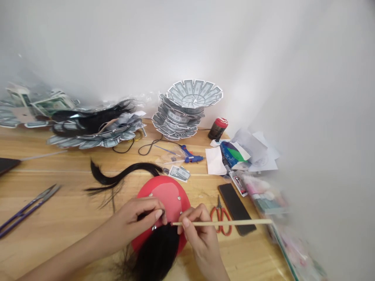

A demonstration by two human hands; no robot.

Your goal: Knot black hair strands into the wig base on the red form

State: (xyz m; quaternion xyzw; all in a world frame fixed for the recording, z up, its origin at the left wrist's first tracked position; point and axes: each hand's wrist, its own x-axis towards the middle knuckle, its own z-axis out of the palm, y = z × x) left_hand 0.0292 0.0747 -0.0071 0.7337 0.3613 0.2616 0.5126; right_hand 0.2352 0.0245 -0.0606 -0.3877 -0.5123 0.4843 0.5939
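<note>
A round red dome-shaped piece, dotted with a few small shiny studs, sits on the table in front of me. Across its lower part lies a bundle of long black hair. My left hand is closed in a pinch over the dome, with dark hair showing between thumb and fingers at the bundle's top end. Between the thumb and fingers of my right hand is a thin wooden stick, held nearly level. Its left tip touches or nearly touches the top of the hair.
Another black hair lock lies behind the dome. Red-handled scissors and a black phone lie right; purple-handled shears lie left. Farther back are a blue glue gun, stacked banknote-patterned paper rings and a dark red-topped container.
</note>
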